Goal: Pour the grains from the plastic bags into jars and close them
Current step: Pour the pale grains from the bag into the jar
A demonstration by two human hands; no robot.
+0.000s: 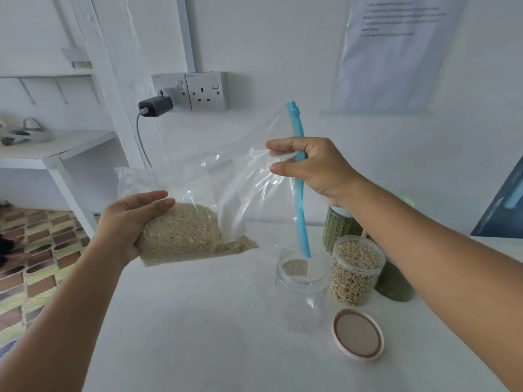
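Both arms are up over the white tabletop (pixel 184 321), and the plastic bag (pixel 226 176) hangs between them, above and to the left of the empty jar (pixel 302 292). The left hand (pixel 133 222) sits palm up under the bag's heavy end, fingers straight and together, cradling the pale grains (pixel 181 233) bunched in the bottom corner. The right hand (pixel 314 168) is higher, directly above the empty jar, thumb and fingers pinched on the blue zip strip (pixel 300 210) at the bag's mouth. That strip runs nearly upright, and its lower tip dips into the open mouth of the jar. Bag tilted, grain end still lower than the mouth. Just right of the empty jar stands an uncovered jar of beans (pixel 356 267), touching or nearly so. A lid (pixel 358 335) lies upside down on the tabletop, in front of that jar. Behind it, a jar of green grains (pixel 338 227), partly hidden by the right forearm.
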